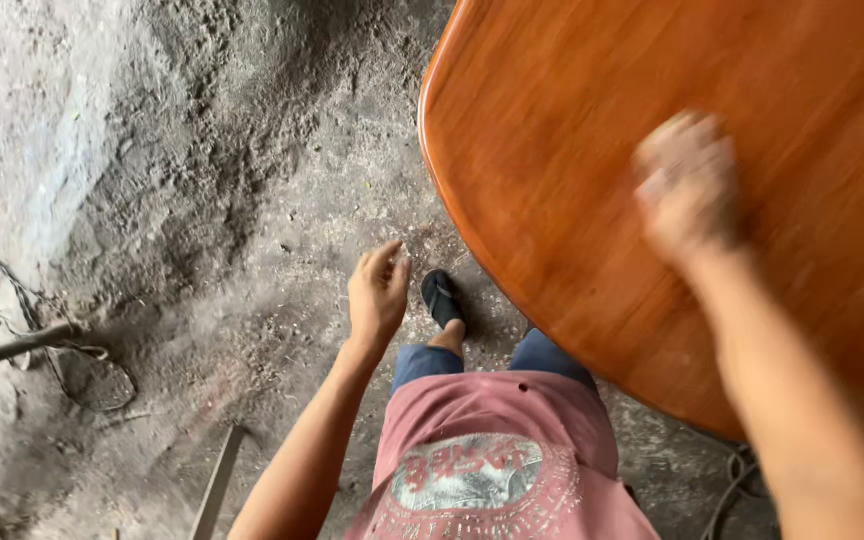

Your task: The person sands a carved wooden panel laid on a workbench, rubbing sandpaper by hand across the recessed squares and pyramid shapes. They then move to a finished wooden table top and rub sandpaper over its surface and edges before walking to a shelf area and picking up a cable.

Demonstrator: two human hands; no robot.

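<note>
I am seeing my blurred right hand (pixel 687 185) pressing on the glossy orange-brown rounded wooden tabletop (pixel 572 120), its finger spread unclear, while my left hand (pixel 377 290) is hanging beside its edge, fingers loosely open, holding nothing.

- The tabletop (pixel 592 150) is of glossy reddish-brown wood with a rounded edge, and it lies flat above the floor.
- Its surface looks smooth and shiny.

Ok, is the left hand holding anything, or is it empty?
Empty. The left hand hangs open over the dusty grey floor, fingers loosely together, beside the glossy reddish-brown wooden tabletop, touching neither.
</note>
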